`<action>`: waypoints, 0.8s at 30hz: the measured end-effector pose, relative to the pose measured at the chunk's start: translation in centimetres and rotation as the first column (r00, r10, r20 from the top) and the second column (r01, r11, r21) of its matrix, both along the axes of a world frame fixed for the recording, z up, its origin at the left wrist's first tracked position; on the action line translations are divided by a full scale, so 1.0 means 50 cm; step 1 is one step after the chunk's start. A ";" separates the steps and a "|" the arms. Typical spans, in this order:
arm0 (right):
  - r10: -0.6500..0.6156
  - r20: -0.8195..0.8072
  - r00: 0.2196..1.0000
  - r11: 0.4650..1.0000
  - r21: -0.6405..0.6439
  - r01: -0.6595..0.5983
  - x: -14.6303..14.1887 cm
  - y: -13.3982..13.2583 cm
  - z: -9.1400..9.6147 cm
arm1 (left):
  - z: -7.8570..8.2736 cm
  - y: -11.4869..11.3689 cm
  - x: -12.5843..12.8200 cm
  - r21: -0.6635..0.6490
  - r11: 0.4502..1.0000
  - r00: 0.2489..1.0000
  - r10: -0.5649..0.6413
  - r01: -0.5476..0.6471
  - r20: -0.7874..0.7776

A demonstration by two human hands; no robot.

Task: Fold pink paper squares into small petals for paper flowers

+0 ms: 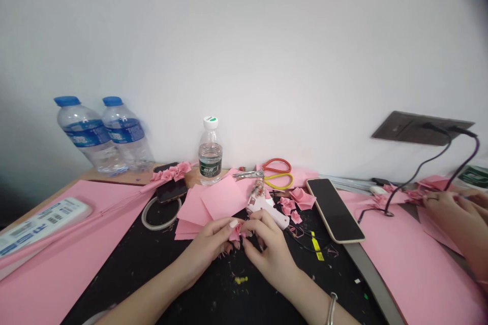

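Note:
My left hand (208, 244) and my right hand (269, 246) meet over the black mat (152, 264) at the table's middle. Both pinch a small folded pink paper flower (235, 232) between their fingertips. Just behind my right hand lies a white glue gun (267, 208). A stack of pink paper squares (213, 203) sits behind my left hand. Several finished pink paper flowers (299, 198) lie to the right of the glue gun.
Two large water bottles (102, 134) and a small one (210, 151) stand at the wall. Scissors (276, 172), a phone (334, 209), a tape ring (160, 212) and a power strip (41, 223) lie around. Another person's hands (457, 213) work on pink paper at the right.

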State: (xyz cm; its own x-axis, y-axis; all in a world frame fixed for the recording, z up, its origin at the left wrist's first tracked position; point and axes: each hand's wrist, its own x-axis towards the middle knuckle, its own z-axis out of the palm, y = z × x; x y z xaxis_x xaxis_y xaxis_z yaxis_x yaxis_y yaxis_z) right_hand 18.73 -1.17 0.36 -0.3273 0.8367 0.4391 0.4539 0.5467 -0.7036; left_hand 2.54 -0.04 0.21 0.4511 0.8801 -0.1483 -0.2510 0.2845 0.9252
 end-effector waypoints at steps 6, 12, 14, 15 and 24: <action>0.005 -0.019 1.000 1.000 -0.026 -0.006 0.002 -0.003 0.007 | 0.004 0.000 -0.002 0.128 0.992 0.994 0.001 0.013 -0.110; -0.044 -0.148 0.988 0.994 -0.108 0.028 0.009 0.000 0.007 | -0.002 0.004 -0.005 0.103 0.995 0.995 0.024 -0.014 -0.101; -0.099 -0.176 0.979 0.986 -0.154 0.072 0.008 0.006 0.002 | -0.007 0.005 -0.002 0.082 0.997 0.997 0.018 -0.012 -0.069; -0.116 -0.181 0.977 0.982 -0.170 0.085 0.006 0.008 0.000 | -0.009 0.005 -0.001 0.074 0.997 0.999 0.011 -0.007 -0.049; -0.132 -0.295 0.946 0.960 -0.277 0.048 0.002 0.015 -0.013 | -0.010 0.001 0.004 0.078 0.997 0.998 0.021 -0.017 -0.053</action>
